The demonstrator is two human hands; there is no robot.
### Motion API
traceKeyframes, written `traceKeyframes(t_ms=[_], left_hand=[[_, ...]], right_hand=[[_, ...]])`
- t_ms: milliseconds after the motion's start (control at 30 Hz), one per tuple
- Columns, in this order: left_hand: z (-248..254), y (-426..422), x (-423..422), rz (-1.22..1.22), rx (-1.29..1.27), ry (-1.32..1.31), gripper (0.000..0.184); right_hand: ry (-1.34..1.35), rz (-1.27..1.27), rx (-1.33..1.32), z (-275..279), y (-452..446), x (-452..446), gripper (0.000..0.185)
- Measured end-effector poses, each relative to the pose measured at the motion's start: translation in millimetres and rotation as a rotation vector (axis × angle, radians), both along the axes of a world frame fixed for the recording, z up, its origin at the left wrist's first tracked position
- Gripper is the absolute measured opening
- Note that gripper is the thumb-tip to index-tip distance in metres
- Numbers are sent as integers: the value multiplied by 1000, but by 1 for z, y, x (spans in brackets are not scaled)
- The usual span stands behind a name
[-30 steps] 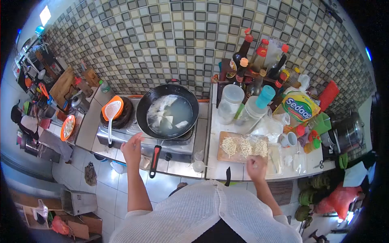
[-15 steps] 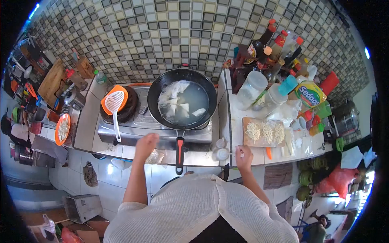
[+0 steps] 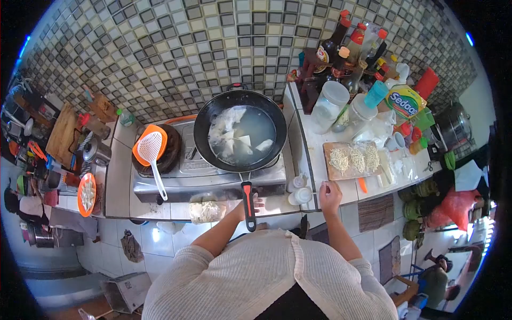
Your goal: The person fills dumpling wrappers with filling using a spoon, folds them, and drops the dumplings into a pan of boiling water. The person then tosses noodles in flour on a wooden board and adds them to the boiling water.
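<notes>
A black wok (image 3: pixel 201 133) stands on the right burner, holding cloudy liquid with white pieces (image 3: pixel 232 118) in it. My left hand (image 3: pixel 258 202) is at the stove's front, partly hidden behind the red-and-black wok handle (image 3: pixel 248 200). Its visible fingers look apart; whether they touch the stove's front is unclear. Loosely curled, my right hand (image 3: pixel 330 195) rests at the counter's edge, with nothing visible in it. It lies right of two small white-capped containers (image 3: pixel 302 196) and below a wooden board (image 3: pixel 335 173) with several noodle portions (image 3: pixel 356 159).
A white slotted spoon (image 3: pixel 151 149) lies over an orange plate (image 3: pixel 158 133) on the left burner. A clear bag (image 3: pixel 207 212) sits at the counter's front edge. Bottles (image 3: pixel 329 50) and jars (image 3: pixel 329 101) crowd the right back. An orange plate of pale strips (image 3: pixel 94 197) is far left.
My left hand has moved right, from left of the wok handle to behind it. My right hand stays curled at the counter's edge. The view has shifted slightly.
</notes>
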State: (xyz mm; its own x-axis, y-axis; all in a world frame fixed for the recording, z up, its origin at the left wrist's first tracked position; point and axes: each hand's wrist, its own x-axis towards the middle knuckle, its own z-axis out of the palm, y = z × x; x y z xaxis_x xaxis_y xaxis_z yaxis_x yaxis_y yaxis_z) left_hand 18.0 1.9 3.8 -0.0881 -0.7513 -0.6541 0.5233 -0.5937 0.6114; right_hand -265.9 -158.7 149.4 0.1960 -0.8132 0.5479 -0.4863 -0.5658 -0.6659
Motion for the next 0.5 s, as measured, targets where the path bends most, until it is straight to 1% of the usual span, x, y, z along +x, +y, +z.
traceKeyframes(t_ms=[100,200,300,333,433,500], left_hand=[[9,0,-4,11,-33,-31,69],[7,1,-2,27,-15,-2,67],[9,3,4,-44,-90,37,66],[11,2,3,-42,-26,10,66],[5,2,5,-38,-36,47,65],[6,2,8,-42,-39,68,63]], right_hand=[[58,-20,-8,0,0,-2,6],[37,-50,-25,-1,-2,-2,7],[27,-64,-6,-2,-1,-1,8],[22,-71,-10,-2,-1,-1,8],[-13,-67,-22,-1,-2,-1,8],[45,-59,-23,1,-1,-2,10]])
